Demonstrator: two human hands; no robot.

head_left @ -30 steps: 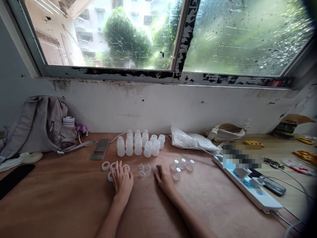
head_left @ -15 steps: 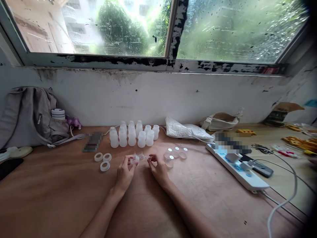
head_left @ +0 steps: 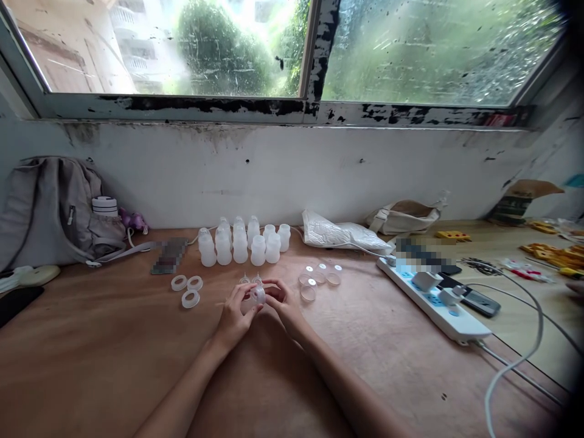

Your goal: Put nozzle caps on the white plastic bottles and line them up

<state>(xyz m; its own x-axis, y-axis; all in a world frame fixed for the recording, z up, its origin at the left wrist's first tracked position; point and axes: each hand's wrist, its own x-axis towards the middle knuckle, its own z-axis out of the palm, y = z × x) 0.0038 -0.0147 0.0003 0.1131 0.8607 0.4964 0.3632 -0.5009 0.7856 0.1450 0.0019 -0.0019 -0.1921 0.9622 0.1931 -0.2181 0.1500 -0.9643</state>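
My left hand [head_left: 235, 316] and my right hand [head_left: 283, 304] meet over the brown table [head_left: 114, 353] and together pinch a small white ring with a clear teat [head_left: 258, 295] between the fingertips. Two more clear teats [head_left: 250, 280] lie just behind the hands. Three white rings [head_left: 187, 288] lie to the left of my left hand. Several clear round caps [head_left: 317, 280] lie to the right of my right hand. A cluster of several small white bottles [head_left: 241, 243] stands upright behind all of these.
A grey backpack [head_left: 50, 210] leans on the wall at the left. A white plastic bag [head_left: 342, 236] and a beige pouch [head_left: 404, 218] lie at the back right. A white power strip [head_left: 433, 301] with plugs and cables lies to the right.
My left hand lifted a ring from the group at the left and my right hand picked up a teat. Both hands came together at the middle. The camera tilted down a little.
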